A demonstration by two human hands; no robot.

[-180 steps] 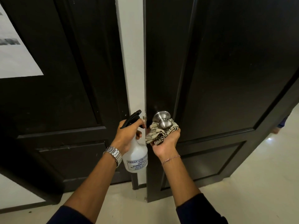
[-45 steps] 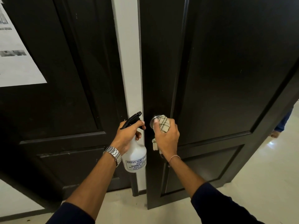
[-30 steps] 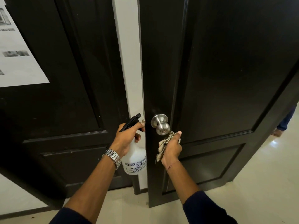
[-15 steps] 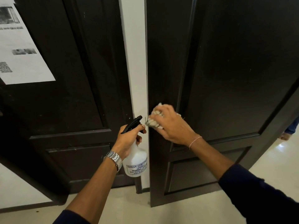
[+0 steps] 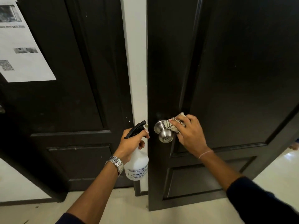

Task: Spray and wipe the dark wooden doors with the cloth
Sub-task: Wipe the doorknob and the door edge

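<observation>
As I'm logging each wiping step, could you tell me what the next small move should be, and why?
Probably slide the cloth down behind the knob. The right hand presses it on the door at the knob's upper right; the left hand only holds the bottle.

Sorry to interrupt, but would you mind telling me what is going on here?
A person is cleaning dark wooden doors. The right hand presses a checked cloth against the right door, just beside the metal knob. The left hand grips a white spray bottle in front of the gap between the doors, not spraying as far as can be seen.
</observation>
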